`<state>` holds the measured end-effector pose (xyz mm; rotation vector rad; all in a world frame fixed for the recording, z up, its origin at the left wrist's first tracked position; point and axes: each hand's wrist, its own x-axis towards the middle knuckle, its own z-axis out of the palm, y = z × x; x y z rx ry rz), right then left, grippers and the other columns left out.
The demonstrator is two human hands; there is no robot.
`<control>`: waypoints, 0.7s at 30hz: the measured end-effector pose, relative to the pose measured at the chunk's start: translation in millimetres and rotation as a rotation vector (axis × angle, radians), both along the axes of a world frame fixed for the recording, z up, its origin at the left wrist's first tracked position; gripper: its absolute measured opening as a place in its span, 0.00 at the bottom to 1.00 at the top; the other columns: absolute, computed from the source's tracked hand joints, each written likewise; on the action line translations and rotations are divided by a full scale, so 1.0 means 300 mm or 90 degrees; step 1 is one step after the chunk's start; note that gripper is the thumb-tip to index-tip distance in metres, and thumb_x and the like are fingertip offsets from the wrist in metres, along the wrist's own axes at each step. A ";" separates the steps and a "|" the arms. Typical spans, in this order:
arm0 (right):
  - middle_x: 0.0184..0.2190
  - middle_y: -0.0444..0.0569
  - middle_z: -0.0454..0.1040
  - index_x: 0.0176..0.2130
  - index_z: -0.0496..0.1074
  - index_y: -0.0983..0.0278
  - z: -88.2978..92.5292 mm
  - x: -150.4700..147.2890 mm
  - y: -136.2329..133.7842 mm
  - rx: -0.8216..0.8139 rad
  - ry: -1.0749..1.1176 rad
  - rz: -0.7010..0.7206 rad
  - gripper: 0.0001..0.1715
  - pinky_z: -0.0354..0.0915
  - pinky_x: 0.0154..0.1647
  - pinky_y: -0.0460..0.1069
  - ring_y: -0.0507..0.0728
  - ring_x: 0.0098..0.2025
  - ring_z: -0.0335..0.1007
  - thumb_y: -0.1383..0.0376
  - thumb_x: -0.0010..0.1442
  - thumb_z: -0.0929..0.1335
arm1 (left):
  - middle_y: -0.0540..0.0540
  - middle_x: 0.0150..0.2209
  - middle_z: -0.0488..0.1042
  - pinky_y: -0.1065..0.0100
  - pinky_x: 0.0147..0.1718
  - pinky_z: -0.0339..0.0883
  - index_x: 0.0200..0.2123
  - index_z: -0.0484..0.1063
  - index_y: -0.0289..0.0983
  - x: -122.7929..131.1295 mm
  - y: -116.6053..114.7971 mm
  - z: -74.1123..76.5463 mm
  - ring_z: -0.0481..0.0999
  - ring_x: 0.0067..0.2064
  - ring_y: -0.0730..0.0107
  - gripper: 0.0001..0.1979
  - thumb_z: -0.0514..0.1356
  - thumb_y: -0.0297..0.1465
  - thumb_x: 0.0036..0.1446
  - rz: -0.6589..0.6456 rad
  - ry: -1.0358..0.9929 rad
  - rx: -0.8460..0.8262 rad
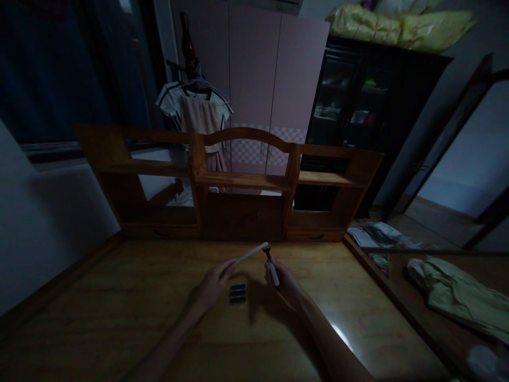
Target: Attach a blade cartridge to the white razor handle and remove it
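Note:
Over a dim wooden desk (119,313), my left hand (212,284) pinches one end of a thin pale stick-like piece (251,253) that slants up to the right. My right hand (280,278) is closed around a dark, light-tipped handle that looks like a razor (272,268), its head touching the far end of the pale piece. A small dark ribbed block (237,293) lies on the desk between and just below my hands.
A wooden shelf unit (238,180) stands along the desk's back edge. To the right, a lower surface holds papers (377,236) and a pale green cloth (453,292). Behind are a pink wardrobe (274,79), hanging clothes (194,111) and a dark cabinet (358,106).

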<state>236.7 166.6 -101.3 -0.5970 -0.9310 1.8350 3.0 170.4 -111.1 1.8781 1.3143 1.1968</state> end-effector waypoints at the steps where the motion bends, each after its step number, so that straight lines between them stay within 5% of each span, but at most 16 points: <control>1: 0.18 0.40 0.56 0.30 0.66 0.67 -0.003 0.001 0.002 0.001 -0.002 -0.002 0.19 0.46 0.16 0.42 0.47 0.18 0.50 0.52 0.58 0.67 | 0.45 0.47 0.74 0.62 0.51 0.63 0.47 0.72 0.38 -0.001 0.000 0.002 0.71 0.50 0.62 0.18 0.51 0.40 0.59 0.011 -0.005 -0.003; 21: 0.17 0.39 0.55 0.30 0.66 0.67 0.010 -0.004 -0.010 0.016 -0.014 -0.016 0.20 0.45 0.15 0.42 0.47 0.16 0.48 0.51 0.57 0.66 | 0.46 0.48 0.73 0.62 0.52 0.62 0.47 0.71 0.38 -0.001 -0.002 -0.005 0.71 0.50 0.63 0.18 0.51 0.39 0.59 -0.030 0.007 -0.003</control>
